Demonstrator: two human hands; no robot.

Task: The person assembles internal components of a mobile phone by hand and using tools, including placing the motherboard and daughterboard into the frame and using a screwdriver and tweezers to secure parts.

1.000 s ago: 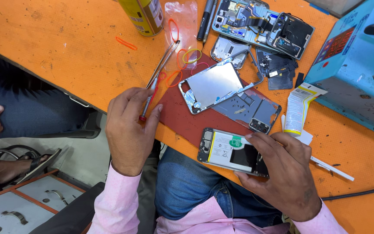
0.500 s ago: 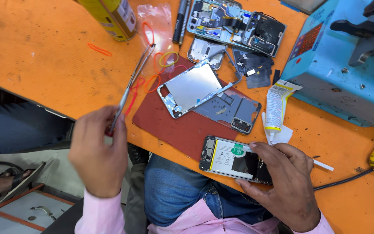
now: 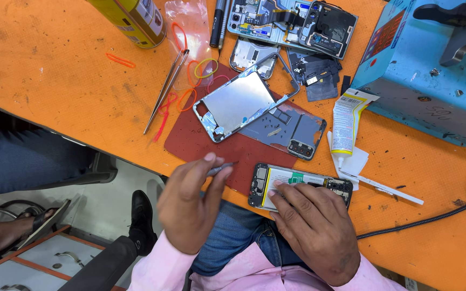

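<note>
His left hand [image 3: 190, 207] curled, fingertips pinching a thin grey tool [image 3: 219, 168]; the right hand [image 3: 314, 229] lay flat, fingers spread, pressing the opened phone [image 3: 297, 180].

My left hand [image 3: 190, 207] no longer grips the tweezers [image 3: 165, 91]; they now lie loose on the orange table [image 3: 55, 81], just beside the rubber bands [image 3: 187, 86], where a second ago I held them up by their lower end. Instead my fingers pinch a small grey tool [image 3: 219, 168], its tip over the red mat [image 3: 200, 143]. My hand sits closer to the opened phone [image 3: 297, 183] than half a second ago.
</note>
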